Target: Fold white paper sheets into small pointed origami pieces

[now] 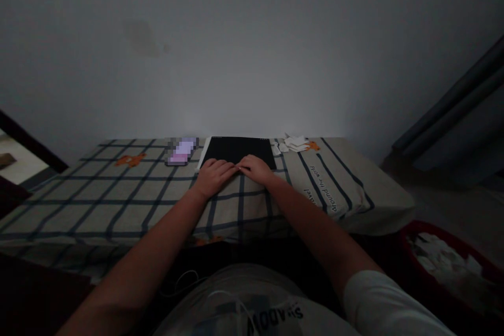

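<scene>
My left hand [214, 174] and my right hand [256, 167] rest side by side on a checked cloth [129, 197], fingertips meeting at the near edge of a flat black sheet [238, 149]. Both hands lie palm down with fingers slightly curled; neither holds anything that I can see. The black sheet lies against the wall with a white strip along its left edge. The room is dim.
A lit phone [181, 150] lies left of the black sheet. Small white paper pieces [294, 143] sit to its right near the wall. A red basket [444, 260] with white scraps stands at the lower right. A dark pole leans at far right.
</scene>
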`<state>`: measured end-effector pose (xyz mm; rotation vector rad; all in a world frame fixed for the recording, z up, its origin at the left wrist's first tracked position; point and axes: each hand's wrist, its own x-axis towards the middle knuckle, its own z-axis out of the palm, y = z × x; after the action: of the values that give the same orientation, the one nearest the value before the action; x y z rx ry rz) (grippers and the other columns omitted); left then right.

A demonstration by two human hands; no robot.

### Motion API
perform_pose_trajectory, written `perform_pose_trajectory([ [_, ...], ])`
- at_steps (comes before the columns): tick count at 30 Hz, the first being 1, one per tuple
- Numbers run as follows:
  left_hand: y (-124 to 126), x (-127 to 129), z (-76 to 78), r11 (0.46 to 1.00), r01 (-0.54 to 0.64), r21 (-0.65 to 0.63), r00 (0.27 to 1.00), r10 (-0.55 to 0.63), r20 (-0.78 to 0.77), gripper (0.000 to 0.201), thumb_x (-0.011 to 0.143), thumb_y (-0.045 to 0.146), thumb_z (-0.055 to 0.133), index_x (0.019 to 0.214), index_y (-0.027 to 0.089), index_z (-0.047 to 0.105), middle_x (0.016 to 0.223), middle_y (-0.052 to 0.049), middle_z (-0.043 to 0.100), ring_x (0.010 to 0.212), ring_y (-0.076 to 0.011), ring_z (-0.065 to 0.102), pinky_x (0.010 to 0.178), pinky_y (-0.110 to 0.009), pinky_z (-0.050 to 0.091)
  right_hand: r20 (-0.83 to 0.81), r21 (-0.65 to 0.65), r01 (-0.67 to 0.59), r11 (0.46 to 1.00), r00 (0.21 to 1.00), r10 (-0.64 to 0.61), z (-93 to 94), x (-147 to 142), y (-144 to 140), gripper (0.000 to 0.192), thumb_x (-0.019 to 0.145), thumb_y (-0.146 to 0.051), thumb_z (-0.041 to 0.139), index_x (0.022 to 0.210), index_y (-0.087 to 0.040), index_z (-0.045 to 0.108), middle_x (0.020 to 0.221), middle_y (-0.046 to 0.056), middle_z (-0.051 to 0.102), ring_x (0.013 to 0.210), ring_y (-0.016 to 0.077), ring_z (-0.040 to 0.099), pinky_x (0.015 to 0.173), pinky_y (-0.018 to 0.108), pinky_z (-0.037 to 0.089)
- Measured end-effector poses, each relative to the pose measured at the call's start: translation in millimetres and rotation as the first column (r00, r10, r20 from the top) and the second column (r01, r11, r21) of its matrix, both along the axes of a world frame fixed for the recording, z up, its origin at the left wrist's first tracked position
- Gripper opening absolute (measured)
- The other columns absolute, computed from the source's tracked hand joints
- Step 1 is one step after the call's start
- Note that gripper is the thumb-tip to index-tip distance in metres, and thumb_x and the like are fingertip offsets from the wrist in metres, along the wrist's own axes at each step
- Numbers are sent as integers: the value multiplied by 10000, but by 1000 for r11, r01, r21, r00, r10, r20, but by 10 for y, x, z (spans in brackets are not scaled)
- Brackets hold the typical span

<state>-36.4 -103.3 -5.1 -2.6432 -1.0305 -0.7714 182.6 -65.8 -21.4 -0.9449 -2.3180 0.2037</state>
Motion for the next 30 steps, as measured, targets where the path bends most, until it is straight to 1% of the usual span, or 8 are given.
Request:
perform_pose_trajectory([
  [3, -3, -57, -43, 992, -98, 74, 991, 91, 97, 318, 996, 315, 495, 1244, 364, 688, 1294, -57, 702, 1228, -286, 606, 1030, -488, 355, -218, -103, 46, 994, 974, -68, 11, 24, 31, 174, 929, -226, 624, 958, -211, 795, 995, 60, 772, 951, 177, 682, 906, 298, 487],
  [10, 51, -123, -34, 929, -308, 207, 915, 229, 333, 306, 970, 340, 559, 1265, 307, 636, 1389, -82, 619, 1325, -298, 534, 1102, -491, 347, -576, -393, 47, 918, 765, -286, 114, 75, 39, 169, 861, -310, 635, 792, -191, 734, 733, 1, 731, 697, 146, 660, 681, 250, 503],
  [13, 101, -155, -18, 901, -384, 202, 853, 262, 452, 425, 946, 365, 586, 1357, 266, 546, 1465, -118, 532, 1365, -313, 477, 1131, -501, 356, -677, -459, -4, 889, 649, -346, 139, 85, 80, 183, 847, -290, 639, 701, -182, 658, 639, -19, 674, 591, 114, 606, 583, 217, 467],
  [16, 175, -235, -32, 898, -408, 164, 815, 277, 509, 511, 926, 338, 587, 1409, 203, 490, 1474, -167, 492, 1377, -334, 451, 1134, -513, 368, -766, -513, -38, 858, 472, -437, 153, 112, 142, 173, 850, -259, 641, 699, -188, 594, 576, -41, 629, 532, 94, 595, 522, 189, 444],
  [20, 256, -307, -71, 932, -351, 92, 836, 268, 478, 433, 929, 343, 555, 1324, 166, 564, 1287, -168, 596, 1250, -320, 544, 1087, -512, 425, -845, -520, -112, 847, 213, -491, 167, 179, 200, 182, 842, -254, 690, 745, -195, 548, 623, -57, 644, 546, 85, 658, 490, 158, 449],
  [23, 262, -283, -89, 962, -272, 36, 865, 227, 448, 382, 940, 353, 535, 1273, 177, 604, 1239, -147, 614, 1201, -300, 568, 1069, -494, 444, -876, -482, -179, 858, 91, -474, 185, 234, 203, 186, 865, -205, 668, 749, -196, 522, 621, -63, 644, 556, 83, 681, 497, 150, 468],
  [26, 240, -227, -93, 981, -189, -33, 875, 183, 447, 345, 945, 354, 528, 1231, 190, 629, 1205, -127, 625, 1152, -277, 591, 1037, -470, 468, -890, -451, -223, 864, 45, -453, 207, 265, 187, 188, 892, -155, 615, 749, -200, 501, 598, -63, 639, 570, 90, 697, 515, 155, 489],
  [30, 260, -102, -83, 984, -80, -162, 842, 153, 517, 390, 944, 390, 530, 1248, 165, 625, 1207, -135, 634, 1096, -263, 625, 958, -444, 520, -891, -454, -185, 872, 106, -442, 216, 232, 152, 138, 871, -163, 645, 791, -196, 538, 627, -65, 649, 572, 95, 703, 505, 161, 493],
])
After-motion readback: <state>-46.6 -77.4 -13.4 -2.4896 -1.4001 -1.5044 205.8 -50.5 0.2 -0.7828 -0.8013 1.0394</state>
